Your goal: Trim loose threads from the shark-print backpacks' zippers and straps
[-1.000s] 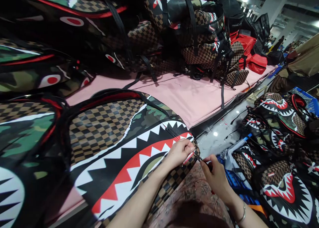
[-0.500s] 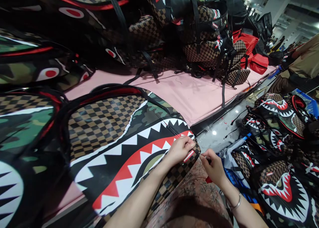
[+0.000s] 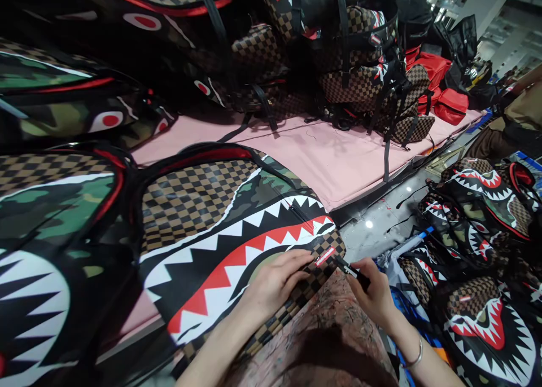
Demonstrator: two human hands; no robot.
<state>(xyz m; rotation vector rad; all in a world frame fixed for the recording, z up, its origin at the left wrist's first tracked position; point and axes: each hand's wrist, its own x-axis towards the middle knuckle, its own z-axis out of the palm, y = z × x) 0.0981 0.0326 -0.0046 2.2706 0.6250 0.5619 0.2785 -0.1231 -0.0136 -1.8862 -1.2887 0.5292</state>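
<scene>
A backpack with brown checks, camouflage and a printed shark mouth lies in front of me, its corner reaching over my lap. My left hand rests on its lower part, fingers stretched over the printed mouth and checks, holding nothing. Close to those fingertips is a small red and white label. My right hand is closed around small black thread snips. Their tip points at the bag's edge beside the label; whether it touches is hard to tell. A bracelet circles my right wrist.
Another shark-print backpack lies at the left. More bags are piled along the back of the pink-covered table, with red bags farther off. Several finished-looking backpacks are heaped low at the right. A person is at the far right.
My left hand has let go of the bag's edge near the label and slid left onto its face. The snips in my right hand now point at the edge. The view has shifted slightly.
</scene>
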